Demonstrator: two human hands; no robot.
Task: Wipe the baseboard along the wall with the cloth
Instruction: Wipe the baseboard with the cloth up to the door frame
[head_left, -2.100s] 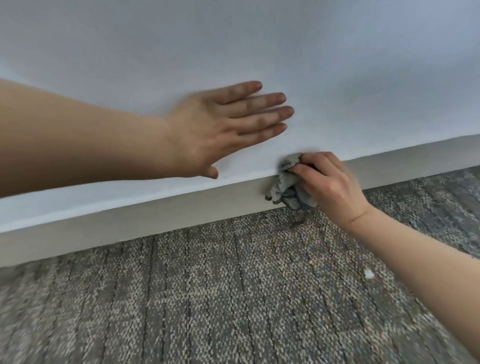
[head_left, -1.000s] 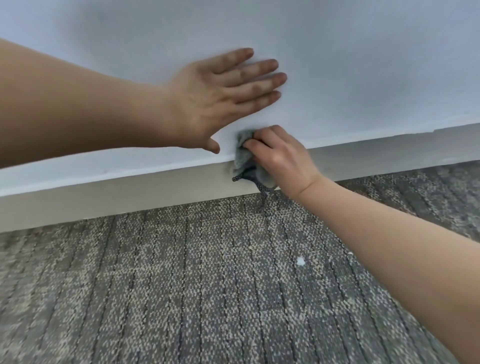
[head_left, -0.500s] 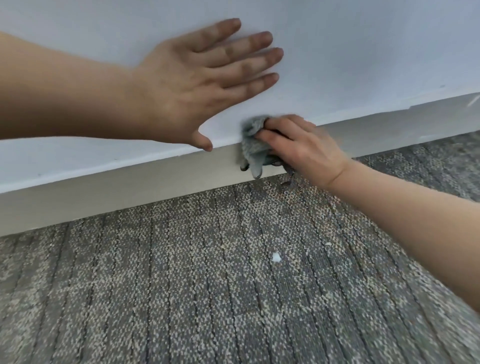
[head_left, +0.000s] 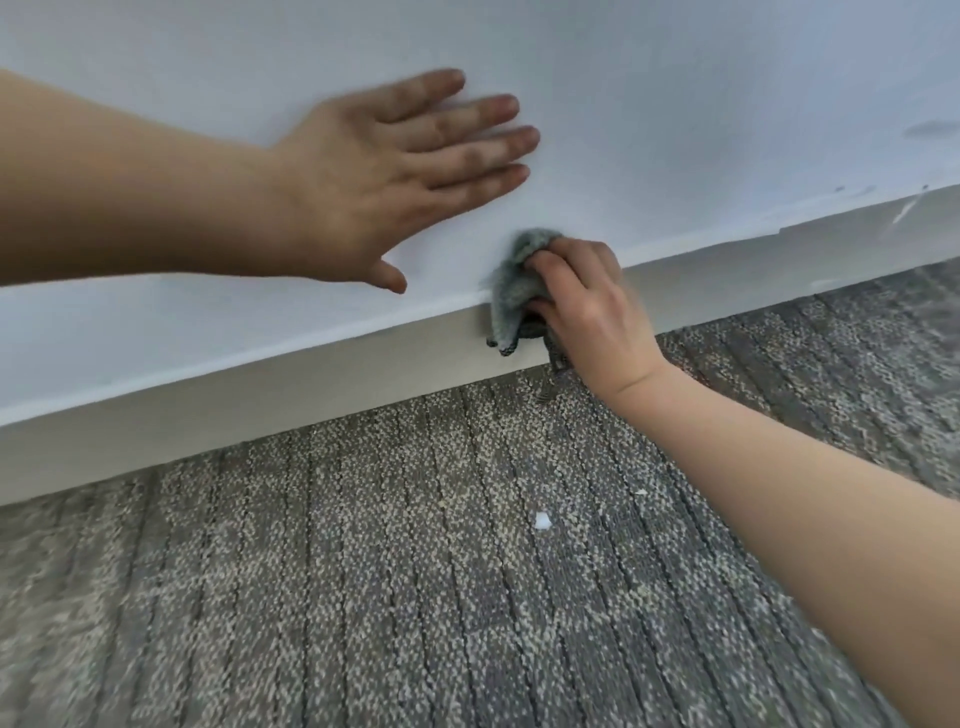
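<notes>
- right hand (head_left: 587, 306) has its grip clamped on the bunched grey cloth (head_left: 514, 291), pressed on the baseboard (head_left: 260, 410) top edge, mid-frame
- left hand (head_left: 384, 176) lies flat on the wall (head_left: 675, 104), fingers straight, holding nothing
- I'd press along that top lip, then the face
- plenty of baseboard free left and right; carpet (head_left: 415, 597) meets its bottom edge
</notes>
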